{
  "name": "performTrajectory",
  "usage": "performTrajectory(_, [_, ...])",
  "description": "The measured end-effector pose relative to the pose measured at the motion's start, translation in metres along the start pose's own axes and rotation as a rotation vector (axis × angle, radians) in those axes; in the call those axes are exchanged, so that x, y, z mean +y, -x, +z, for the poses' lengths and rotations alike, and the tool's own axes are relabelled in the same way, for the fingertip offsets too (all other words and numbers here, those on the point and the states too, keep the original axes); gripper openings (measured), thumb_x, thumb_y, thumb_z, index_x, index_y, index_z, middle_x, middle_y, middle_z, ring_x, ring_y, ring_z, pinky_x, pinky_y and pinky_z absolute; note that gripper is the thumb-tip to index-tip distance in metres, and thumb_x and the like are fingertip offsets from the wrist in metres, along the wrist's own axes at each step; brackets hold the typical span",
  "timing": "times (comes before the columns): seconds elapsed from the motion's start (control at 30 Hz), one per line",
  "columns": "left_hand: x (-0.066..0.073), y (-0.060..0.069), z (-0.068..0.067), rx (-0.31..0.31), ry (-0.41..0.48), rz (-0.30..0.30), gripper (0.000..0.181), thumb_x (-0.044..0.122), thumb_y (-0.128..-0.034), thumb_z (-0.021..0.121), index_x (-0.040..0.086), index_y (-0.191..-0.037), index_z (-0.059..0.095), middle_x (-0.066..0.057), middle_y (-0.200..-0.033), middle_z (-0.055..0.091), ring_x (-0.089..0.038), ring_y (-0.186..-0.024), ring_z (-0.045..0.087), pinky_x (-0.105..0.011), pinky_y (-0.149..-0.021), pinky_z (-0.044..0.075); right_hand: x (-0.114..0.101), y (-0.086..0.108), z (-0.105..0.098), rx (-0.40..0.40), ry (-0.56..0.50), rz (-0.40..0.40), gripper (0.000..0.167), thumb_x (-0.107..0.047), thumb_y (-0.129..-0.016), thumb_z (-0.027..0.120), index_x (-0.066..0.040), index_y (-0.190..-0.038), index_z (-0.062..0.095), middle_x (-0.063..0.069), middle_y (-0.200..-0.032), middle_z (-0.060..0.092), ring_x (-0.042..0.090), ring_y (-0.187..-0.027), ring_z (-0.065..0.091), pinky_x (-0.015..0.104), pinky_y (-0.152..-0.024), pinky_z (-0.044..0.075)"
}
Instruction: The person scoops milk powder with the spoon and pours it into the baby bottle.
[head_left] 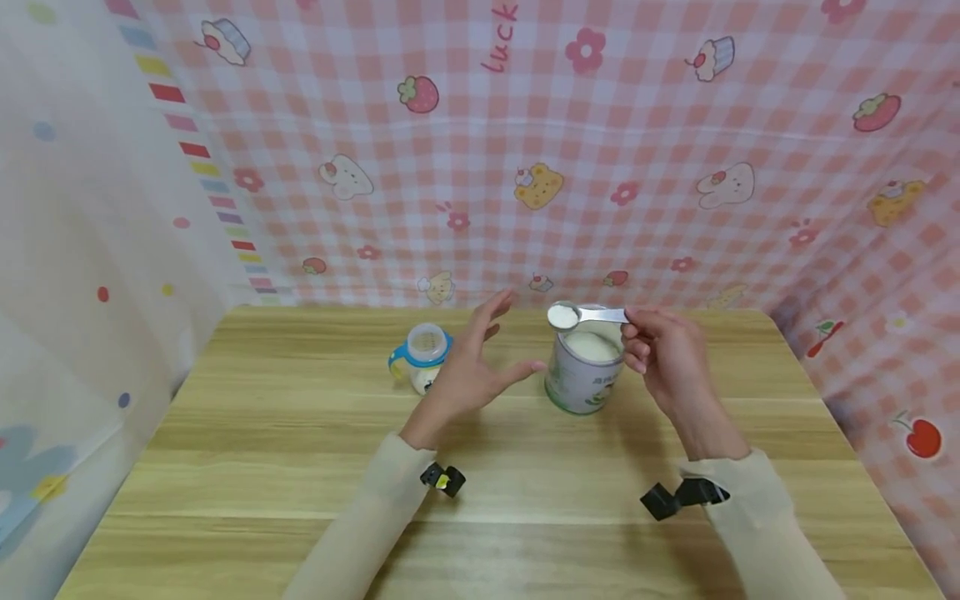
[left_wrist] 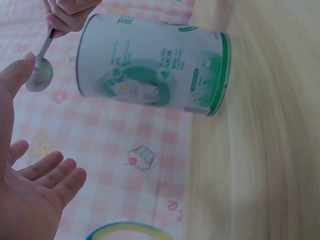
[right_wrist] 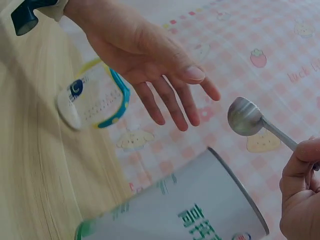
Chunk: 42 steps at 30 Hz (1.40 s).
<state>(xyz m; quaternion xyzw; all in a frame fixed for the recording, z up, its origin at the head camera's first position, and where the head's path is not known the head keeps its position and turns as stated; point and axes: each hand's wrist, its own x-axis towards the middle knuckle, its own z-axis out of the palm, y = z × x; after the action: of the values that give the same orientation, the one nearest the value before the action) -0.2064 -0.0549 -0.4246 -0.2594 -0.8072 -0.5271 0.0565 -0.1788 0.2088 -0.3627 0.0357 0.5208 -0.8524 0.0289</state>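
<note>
Scoop (head_left: 588, 314) is hovering over tin's (head_left: 581, 385) ten o'clock edge, likely limiting spills; right hand (head_left: 671, 354) is pinching it, left hand (head_left: 468, 371) spread.

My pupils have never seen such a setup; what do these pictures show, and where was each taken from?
There is no machine here: a person works barehanded. The wide picture looks down from the head; the other two look out from the left and right wrists, so things appear tilted. On the wooden table stand an open tin of white powder and a bottle with a blue collar. The right hand holds a metal spoon by its handle above the tin, powder in its bowl. The left hand, fingers apart, holds nothing.
</note>
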Motion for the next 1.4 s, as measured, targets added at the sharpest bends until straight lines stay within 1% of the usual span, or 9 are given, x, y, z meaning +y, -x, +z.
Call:
performTrajectory(0.1, [0.001, 0.001, -0.009, 0.024, -0.013, 0.019, 0.097, 0.042, -0.0847, 0.084, 0.041, -0.16, 0.023, 0.006, -0.163, 0.039, -0.014, -0.15, 0.037, -0.039, -0.121, 0.042, 0.001, -0.001, 0.007, -0.011, -0.004, 0.004, 0.02, -0.007, -0.105, 0.054, -0.005, -0.087, 0.063, 0.0, -0.068, 0.058, 0.005, -0.049, 0.041, 0.015, -0.04, 0.036])
performTrajectory(0.17, [0.001, 0.003, -0.016, 0.039, -0.018, 0.021, 0.097, 0.043, -0.0846, 0.084, 0.042, -0.16, 0.023, 0.011, -0.163, 0.037, -0.012, -0.15, 0.036, -0.038, -0.122, 0.04, 0.002, -0.001, 0.012, -0.015, -0.006, 0.008, 0.019, -0.006, -0.105, 0.054, -0.005, -0.088, 0.063, 0.0, -0.067, 0.058, 0.005, -0.048, 0.041, 0.015, -0.04, 0.035])
performTrajectory(0.27, [0.002, 0.006, -0.027, 0.06, -0.032, 0.029, 0.098, 0.041, -0.0843, 0.085, 0.042, -0.16, 0.022, 0.013, -0.163, 0.035, -0.01, -0.151, 0.035, -0.038, -0.123, 0.039, 0.005, -0.001, 0.019, -0.023, -0.006, 0.014, 0.018, -0.006, -0.104, 0.055, -0.005, -0.089, 0.064, 0.0, -0.067, 0.058, 0.006, -0.048, 0.04, 0.016, -0.04, 0.035])
performTrajectory(0.5, [-0.005, 0.012, -0.054, 0.094, -0.047, 0.078, 0.101, 0.028, -0.0834, 0.088, 0.035, -0.162, 0.024, 0.009, -0.165, 0.033, -0.014, -0.152, 0.034, -0.044, -0.124, 0.037, 0.015, -0.004, 0.038, -0.03, 0.015, 0.028, 0.02, -0.005, -0.105, 0.052, -0.002, -0.087, 0.061, 0.0, -0.067, 0.056, 0.006, -0.048, 0.04, 0.016, -0.04, 0.035])
performTrajectory(0.7, [-0.014, 0.018, -0.072, 0.132, -0.101, 0.082, 0.102, 0.025, -0.0799, 0.09, 0.033, -0.161, 0.028, 0.006, -0.163, 0.037, -0.016, -0.151, 0.036, -0.046, -0.124, 0.037, 0.026, -0.007, 0.058, -0.015, 0.029, 0.031, 0.021, -0.003, -0.104, 0.052, -0.004, -0.086, 0.063, 0.0, -0.065, 0.058, 0.006, -0.048, 0.041, 0.016, -0.042, 0.035])
performTrajectory(0.87, [-0.024, 0.026, -0.082, 0.134, -0.147, 0.037, 0.102, 0.029, -0.0803, 0.09, 0.033, -0.161, 0.028, 0.003, -0.164, 0.036, -0.02, -0.152, 0.035, -0.049, -0.124, 0.036, 0.035, -0.011, 0.072, -0.017, 0.038, 0.021, 0.019, -0.004, -0.104, 0.053, -0.007, -0.088, 0.062, -0.001, -0.066, 0.06, 0.007, -0.048, 0.044, 0.018, -0.043, 0.037])
performTrajectory(1.03, [-0.038, 0.034, -0.089, 0.126, -0.171, -0.022, 0.102, 0.034, -0.0807, 0.089, 0.033, -0.161, 0.027, 0.002, -0.164, 0.036, -0.023, -0.152, 0.034, -0.054, -0.123, 0.035, 0.043, -0.013, 0.084, -0.009, 0.082, 0.024, 0.012, -0.009, -0.105, 0.055, -0.003, -0.095, 0.059, -0.001, -0.068, 0.06, 0.007, -0.05, 0.046, 0.018, -0.046, 0.04])
performTrajectory(1.23, [-0.054, 0.043, -0.095, 0.097, -0.166, -0.084, 0.104, 0.032, -0.0801, 0.09, 0.028, -0.162, 0.026, -0.004, -0.165, 0.036, -0.028, -0.152, 0.034, -0.058, -0.123, 0.034, 0.053, -0.016, 0.094, 0.0, 0.122, 0.028, 0.013, -0.011, -0.104, 0.058, -0.005, -0.093, 0.058, 0.001, -0.072, 0.06, 0.008, -0.053, 0.048, 0.02, -0.048, 0.043])
performTrajectory(1.4, [-0.063, 0.049, -0.096, 0.071, -0.136, -0.161, 0.103, 0.033, -0.0804, 0.09, 0.026, -0.162, 0.027, -0.009, -0.165, 0.036, -0.03, -0.153, 0.034, -0.058, -0.123, 0.035, 0.064, -0.02, 0.099, -0.006, 0.128, 0.018, 0.012, -0.009, -0.104, 0.057, -0.003, -0.094, 0.059, 0.001, -0.071, 0.06, 0.009, -0.053, 0.048, 0.021, -0.048, 0.044])
